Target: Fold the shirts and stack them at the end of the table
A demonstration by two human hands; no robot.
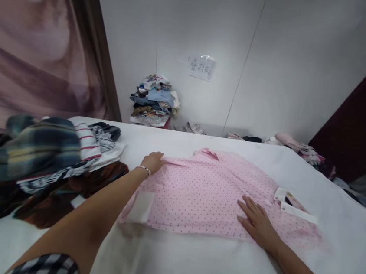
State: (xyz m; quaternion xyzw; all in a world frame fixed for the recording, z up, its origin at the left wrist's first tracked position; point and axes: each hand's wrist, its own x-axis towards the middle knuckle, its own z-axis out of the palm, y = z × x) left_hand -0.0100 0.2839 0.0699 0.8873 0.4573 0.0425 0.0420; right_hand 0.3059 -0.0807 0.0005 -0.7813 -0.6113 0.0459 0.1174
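Observation:
A pink shirt (203, 191) with small dark dots lies spread sideways on a white-covered table (189, 264). Its white buttoned collar (295, 207) is at the right, and a white cuff (142, 207) shows at the lower left. My left hand (154, 162) is closed on the shirt's upper left edge, with a bracelet at the wrist. Flat on the cloth, fingers spread, my right hand (257, 223) rests left of and below the collar.
A heap of mixed clothes (50, 153) covers the table's left side. Behind the far edge stands a stack of folded garments (156, 101) against the wall. More clothes (312, 155) lie along the right edge. A handwritten paper sign (201, 67) hangs on the wall.

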